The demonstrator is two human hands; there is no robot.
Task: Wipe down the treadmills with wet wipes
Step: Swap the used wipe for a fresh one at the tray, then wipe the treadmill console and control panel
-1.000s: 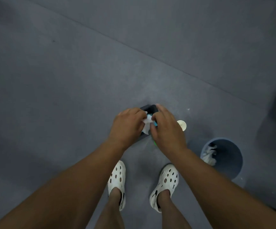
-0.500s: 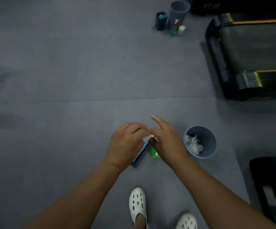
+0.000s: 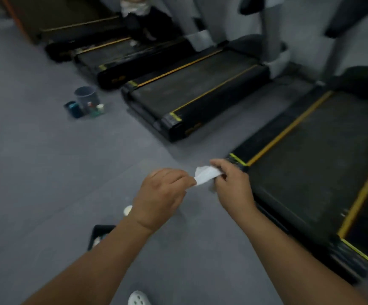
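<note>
Pinching opposite ends of a small white wet wipe [image 3: 207,175], the left hand [image 3: 163,192] and right hand [image 3: 231,186] each hold it in a closed grip above the grey floor [image 3: 46,172]. Tugged unevenly, it may tear or drop before reaching the black, yellow-striped treadmill [image 3: 310,172] just beyond.

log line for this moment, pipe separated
stage: wiping not started | left hand: pinches wet wipe | right hand: pinches same wipe | treadmill: just right of hands

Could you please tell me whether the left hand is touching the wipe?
Touching. The head view shows the left hand pinching one end of the wipe, while the right hand holds the other end.
</note>
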